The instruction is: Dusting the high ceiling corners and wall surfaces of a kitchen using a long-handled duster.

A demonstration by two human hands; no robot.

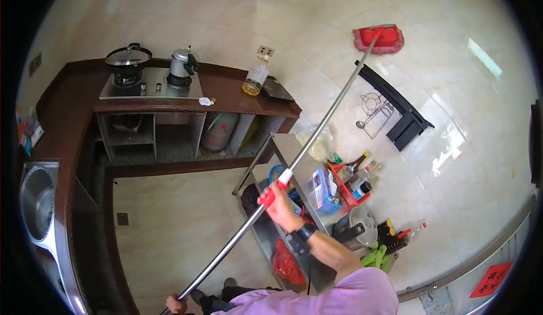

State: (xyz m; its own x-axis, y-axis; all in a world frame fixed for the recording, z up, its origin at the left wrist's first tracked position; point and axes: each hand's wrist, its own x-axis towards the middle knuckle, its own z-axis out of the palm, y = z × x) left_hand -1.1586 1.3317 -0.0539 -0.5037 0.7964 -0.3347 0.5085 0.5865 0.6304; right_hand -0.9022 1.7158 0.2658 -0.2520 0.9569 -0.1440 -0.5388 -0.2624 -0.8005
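Note:
A flat mop with a long steel pole (339,96) slants across the view. Around its red and white grip collar (269,199), my right hand (278,208) is closed, a dark band on the wrist. Lower down, my left hand (176,303) grips the pole near its bottom end, partly cut off by the picture's edge. At the far end, the red mop head (379,39) with its fringed pad lies against the tiled wall (437,30), above a black wall rack (394,98).
Beneath the pole stands a steel shelf (292,149) with a tissue box (326,189), a red basket (350,187) of bottles and a lidded pot (364,226). The brown counter (229,81) carries a gas stove (148,83), a wok (128,56), a pressure cooker (181,62) and an oil bottle (255,79).

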